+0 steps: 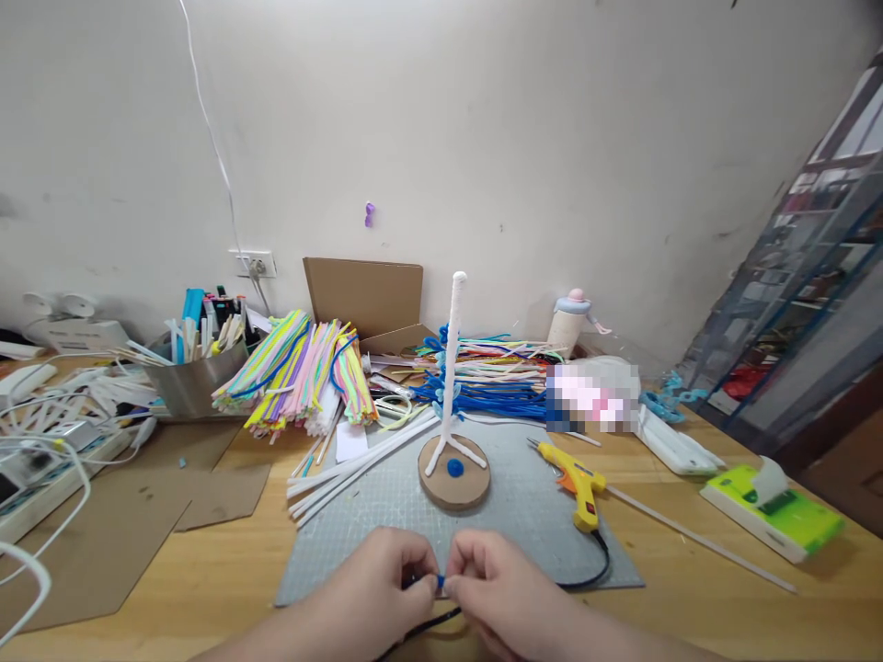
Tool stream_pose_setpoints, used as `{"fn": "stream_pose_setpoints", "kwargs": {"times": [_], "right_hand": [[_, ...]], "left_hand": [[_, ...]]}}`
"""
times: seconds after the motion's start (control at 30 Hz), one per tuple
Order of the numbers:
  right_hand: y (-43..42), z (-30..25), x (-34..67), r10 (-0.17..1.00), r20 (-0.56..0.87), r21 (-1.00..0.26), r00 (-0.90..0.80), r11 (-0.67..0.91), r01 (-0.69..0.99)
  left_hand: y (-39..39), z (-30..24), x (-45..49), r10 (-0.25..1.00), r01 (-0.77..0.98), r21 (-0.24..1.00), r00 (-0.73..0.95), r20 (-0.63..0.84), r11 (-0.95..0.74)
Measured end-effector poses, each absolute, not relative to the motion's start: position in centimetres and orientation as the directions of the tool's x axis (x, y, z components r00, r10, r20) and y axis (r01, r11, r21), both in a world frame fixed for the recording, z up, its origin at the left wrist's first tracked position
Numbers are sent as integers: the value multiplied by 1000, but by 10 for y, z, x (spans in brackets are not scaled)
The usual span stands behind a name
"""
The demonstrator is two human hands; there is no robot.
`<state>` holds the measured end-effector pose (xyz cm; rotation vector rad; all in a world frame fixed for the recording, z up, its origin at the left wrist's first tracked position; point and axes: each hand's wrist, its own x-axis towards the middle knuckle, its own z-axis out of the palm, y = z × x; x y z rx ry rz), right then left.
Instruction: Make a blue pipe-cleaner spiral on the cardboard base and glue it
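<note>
My left hand [386,575] and my right hand [493,579] meet at the near edge of a grey cutting mat [524,515]. Both are closed in a pinch on a small blue pipe cleaner piece [439,580] held between the fingertips. Just beyond them stands a white pipe cleaner post [452,368] on a round cardboard base [455,487], with a blue blob [454,467] at its foot. Loose white pipe cleaners [359,464] lie on the mat to the left.
A yellow glue gun [576,483] lies right of the base, its black cord running past my right hand. Heaps of coloured pipe cleaners [303,368], a metal tub of tools [197,372], a cardboard box [365,294], power strips [41,469] and a green tissue pack [776,510] surround the mat.
</note>
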<state>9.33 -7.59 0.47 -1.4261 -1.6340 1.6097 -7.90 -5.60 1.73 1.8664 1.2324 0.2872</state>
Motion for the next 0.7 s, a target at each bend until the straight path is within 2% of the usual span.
{"fn": "stream_pose_setpoints", "kwargs": {"times": [0.07, 0.13, 0.27, 0.37, 0.53, 0.63, 0.7], "right_hand": [[-73, 4, 92, 762, -485, -873, -429, -454, 180], [-70, 5, 93, 688, -512, -824, -514, -563, 66], [-69, 6, 94, 664, -501, -805, -555, -593, 18], [-68, 8, 93, 666, -527, -775, -528, -632, -24], [-66, 10, 93, 587, -558, -672, -587, -734, -95], [-68, 9, 91, 623, -532, -685, -574, -715, -142], [-69, 7, 88, 680, -505, -736, -531, -661, -147]], "left_hand": [[-61, 17, -80, 845, 675, 619, 534, -36, -401], [-64, 16, -81, 789, 670, 493, 612, 57, -555], [-64, 11, -83, 693, 649, 268, 710, 122, -712], [-64, 7, -84, 643, 624, 156, 745, 178, -766], [-65, 0, -84, 613, 623, 74, 731, 300, -779], [-66, 0, -83, 625, 634, 106, 697, 350, -766], [-66, 2, -81, 668, 653, 176, 663, 339, -737]]}}
